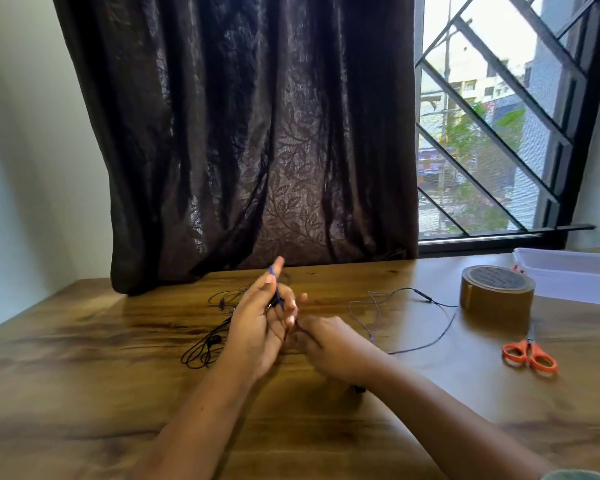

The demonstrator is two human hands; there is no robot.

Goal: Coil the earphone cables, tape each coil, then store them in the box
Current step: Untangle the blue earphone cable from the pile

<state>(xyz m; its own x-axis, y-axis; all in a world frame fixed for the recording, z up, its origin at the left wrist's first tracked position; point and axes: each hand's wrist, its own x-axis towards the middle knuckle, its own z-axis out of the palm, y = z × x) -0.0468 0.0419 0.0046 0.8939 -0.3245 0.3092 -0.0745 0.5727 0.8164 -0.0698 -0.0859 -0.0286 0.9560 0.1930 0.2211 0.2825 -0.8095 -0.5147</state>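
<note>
Pinching a blue earphone cable (424,296) near its dark plug end, the left hand (257,322) stands raised at the centre of the head view, palm turned right, with the strand crossing its fingers and poking out above them. Its grip is clamped on that cable between thumb and fingers. The right hand (328,344) sits just right of it, knuckles toward the camera, its curled fingers touching the base of the left hand's fingers. Its fingertips are hidden and blurred, so whether its grip is closed on the cable cannot be told.

The rest of the blue cable lies loose on the wooden table (118,393) to the right of the hands, looping out toward the tape, with its inline remote near the far side of the loop.

A black earphone cable (215,339) lies in an untidy heap left of and behind the left hand, uncoiled.

A brown tape roll (497,292) lies flat on the table at the right, just beyond the blue cable's loop. Orange-handled scissors (530,351) lie nearer the camera, below the roll. A clear plastic box (568,271) sits at the right edge of the frame behind the roll.

A dark patterned curtain (239,133) hangs behind the table, and a barred window (482,133) fills the upper right.
</note>
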